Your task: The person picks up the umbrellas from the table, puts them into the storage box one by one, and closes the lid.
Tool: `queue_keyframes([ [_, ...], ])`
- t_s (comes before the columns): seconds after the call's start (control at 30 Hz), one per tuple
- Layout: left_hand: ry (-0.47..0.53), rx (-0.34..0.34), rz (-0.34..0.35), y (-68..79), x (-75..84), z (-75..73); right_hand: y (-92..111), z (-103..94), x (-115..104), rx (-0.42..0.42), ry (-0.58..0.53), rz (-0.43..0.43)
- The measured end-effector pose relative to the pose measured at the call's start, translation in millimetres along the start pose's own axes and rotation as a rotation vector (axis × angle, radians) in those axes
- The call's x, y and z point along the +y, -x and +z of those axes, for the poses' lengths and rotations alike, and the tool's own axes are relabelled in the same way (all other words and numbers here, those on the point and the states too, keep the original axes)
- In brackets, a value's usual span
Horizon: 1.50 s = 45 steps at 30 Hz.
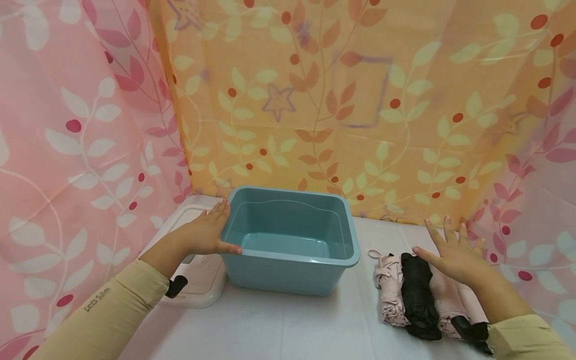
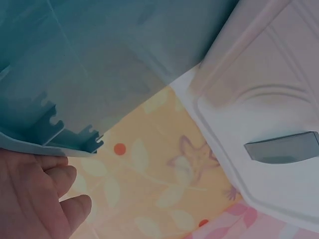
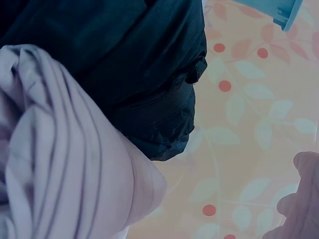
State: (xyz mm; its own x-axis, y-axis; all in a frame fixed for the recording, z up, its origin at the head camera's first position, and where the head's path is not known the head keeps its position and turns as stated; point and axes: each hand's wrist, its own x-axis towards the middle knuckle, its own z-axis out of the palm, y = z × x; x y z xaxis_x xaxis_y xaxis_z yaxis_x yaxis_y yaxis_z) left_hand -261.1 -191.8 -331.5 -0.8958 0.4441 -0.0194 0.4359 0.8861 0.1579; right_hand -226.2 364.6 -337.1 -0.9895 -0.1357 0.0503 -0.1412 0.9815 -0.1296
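Note:
A blue-grey plastic tub [image 1: 281, 272] stands on the white table with its opening up. My left hand [image 1: 209, 232] rests at its left rim, fingers straight along the side and thumb across the front corner. From the left wrist, the fingertips [image 2: 75, 199] show right at the rim's edge. On the right lie several folded umbrellas side by side: a pink one [image 1: 390, 290] with a strap loop, a black one [image 1: 419, 295] and pink ones [image 1: 445, 300] partly under my right arm. Over them my right hand [image 1: 459, 257] is spread with nothing in it.
A white lid [image 1: 202, 287] with a grey latch [image 2: 284, 148] lies left of the tub, partly behind my left arm. Patterned cloth hangs close around the table: orange [image 1: 315, 100] at the back, pink [image 1: 90, 165] on the left and right.

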Motion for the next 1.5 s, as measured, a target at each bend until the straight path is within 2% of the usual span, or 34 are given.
queue_keyframes([
  [0.3, 0.012, 0.000, 0.000, -0.9, 3.1, 0.8, 1, 1.6, 5, 0.003, -0.018, 0.013],
  [0.47, 0.057, 0.002, -0.009, -3.1, 2.4, 4.2, 3, 1.8, 7, 0.007, -0.051, 0.001],
  [0.57, 0.078, -0.006, -0.020, -3.1, 3.4, 6.4, 4, 1.6, 11, 0.015, -0.135, -0.021],
  [0.73, 0.089, -0.030, -0.033, -0.8, 5.8, 9.8, 7, -1.4, 21, -0.003, -0.350, -0.058],
  [0.93, 0.087, -0.019, -0.025, 2.3, 7.2, 10.7, 14, -6.7, 37, -0.063, -0.435, 0.023],
  [1.07, 0.078, -0.018, -0.022, 4.6, 7.2, 9.9, 19, -7.3, 51, -0.090, -0.532, 0.069],
  [1.3, 0.089, -0.013, -0.040, 6.7, 8.1, 7.1, 27, -4.3, 86, -0.036, -0.575, 0.101],
  [1.5, 0.085, -0.013, -0.033, 5.5, 8.1, 6.3, 35, -0.9, 106, -0.037, -0.596, 0.171],
])
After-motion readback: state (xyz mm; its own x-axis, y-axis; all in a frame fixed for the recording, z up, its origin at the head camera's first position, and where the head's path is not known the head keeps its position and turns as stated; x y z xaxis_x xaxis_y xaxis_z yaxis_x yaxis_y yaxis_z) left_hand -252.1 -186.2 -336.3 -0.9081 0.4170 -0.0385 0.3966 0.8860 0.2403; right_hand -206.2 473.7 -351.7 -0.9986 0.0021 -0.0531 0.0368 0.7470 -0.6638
